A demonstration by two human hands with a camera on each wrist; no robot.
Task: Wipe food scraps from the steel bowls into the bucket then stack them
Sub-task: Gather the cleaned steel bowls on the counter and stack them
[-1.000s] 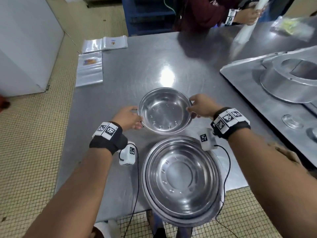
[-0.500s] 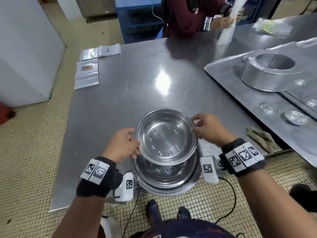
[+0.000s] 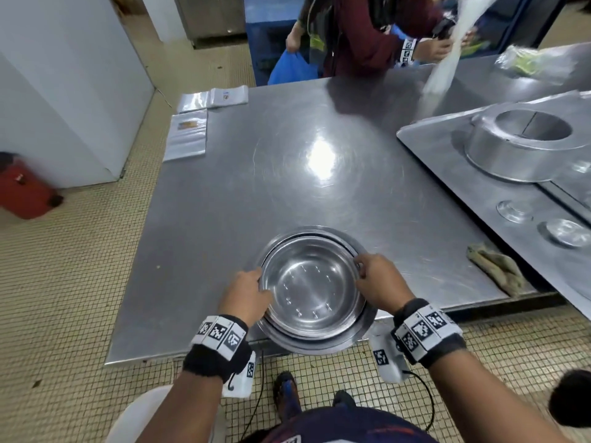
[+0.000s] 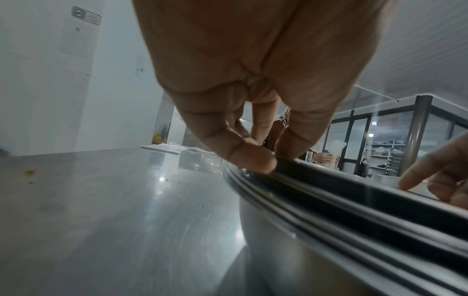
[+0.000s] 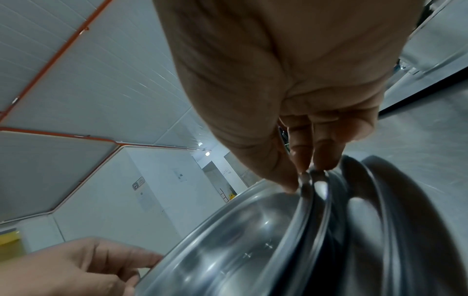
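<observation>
Your left hand (image 3: pixel 246 295) and right hand (image 3: pixel 379 284) still pinch the small bowl (image 3: pixel 311 284) rim, now lowered from above into the stacked bowls (image 3: pixel 358 247) at the counter (image 3: pixel 224 203) edge.

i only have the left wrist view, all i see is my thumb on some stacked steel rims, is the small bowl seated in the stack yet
Observer: Nearly. In the head view the small round steel bowl sits nested inside the larger steel bowls at the near edge of the grey steel table.
Operator: is the right hand off it
Observer: No. The right hand pinches the small bowl's rim; the right wrist view shows its fingertips on it.
Operator: any scraps left inside
Observer: None visible from the head view; the bowl's inside looks bare and shiny.
</observation>
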